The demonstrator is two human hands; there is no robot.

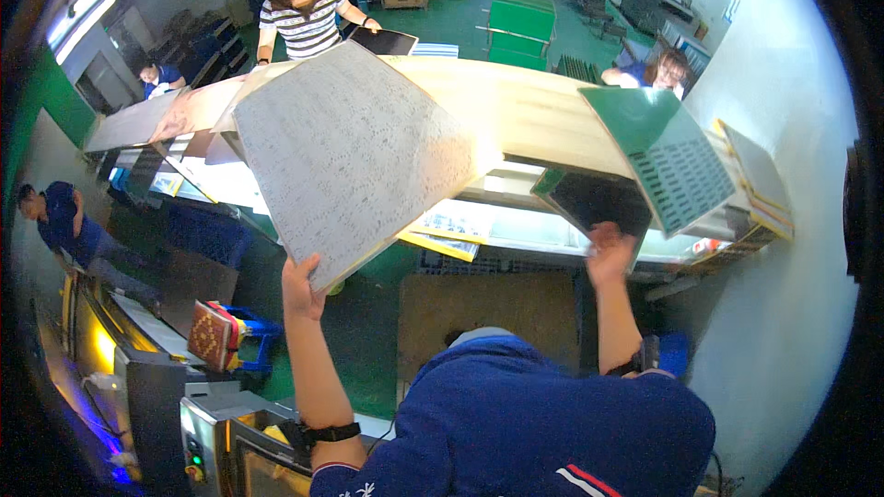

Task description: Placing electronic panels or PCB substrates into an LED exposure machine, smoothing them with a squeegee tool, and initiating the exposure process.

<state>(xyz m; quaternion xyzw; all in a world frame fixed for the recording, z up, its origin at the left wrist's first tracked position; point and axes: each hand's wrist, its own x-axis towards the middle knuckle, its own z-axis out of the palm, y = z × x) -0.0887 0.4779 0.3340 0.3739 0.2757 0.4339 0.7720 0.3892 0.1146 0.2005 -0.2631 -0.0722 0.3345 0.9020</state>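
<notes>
The left hand (302, 287) is reaching upward, arm extended, fingers clamped on the near edge of a large grey panel (354, 152) tilted over the counter (534, 115). The right hand (610, 253), also raised, is gripping a dark board (599, 202) just right of it.
</notes>
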